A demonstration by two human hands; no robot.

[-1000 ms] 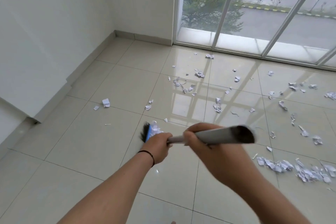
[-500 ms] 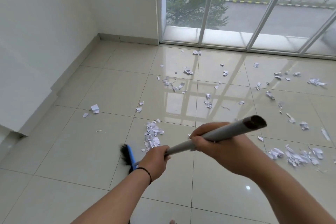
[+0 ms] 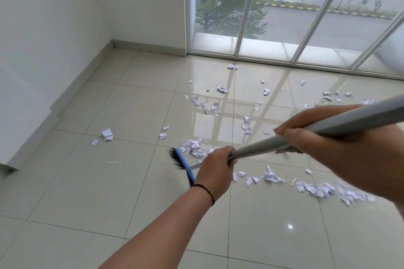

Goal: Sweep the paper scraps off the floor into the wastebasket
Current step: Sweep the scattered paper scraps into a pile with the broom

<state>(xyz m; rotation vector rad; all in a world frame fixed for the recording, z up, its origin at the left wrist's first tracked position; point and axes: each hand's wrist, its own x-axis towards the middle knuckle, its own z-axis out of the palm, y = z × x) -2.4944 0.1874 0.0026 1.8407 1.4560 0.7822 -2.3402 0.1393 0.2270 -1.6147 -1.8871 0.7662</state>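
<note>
Gathering stage: the grey metal broom handle (image 3: pixel 258 148) is clamped by the left hand (image 3: pixel 215 168) and right hand (image 3: pixel 341 137), fingers wrapped tight. White torn paper scraps (image 3: pixel 194 147) sit piled at the blue-backed black-bristled broom head's (image 3: pixel 182 162) 1 o'clock, more strewn from 12 to 3. Next, probably a push toward 3; no wastebasket is seen.

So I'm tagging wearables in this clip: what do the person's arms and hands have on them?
Both forearms are bare, with no sleeves in view and no gloves. The left hand has a thin black band round its wrist. The right hand shows no band, ring or watch on the parts visible.
</note>
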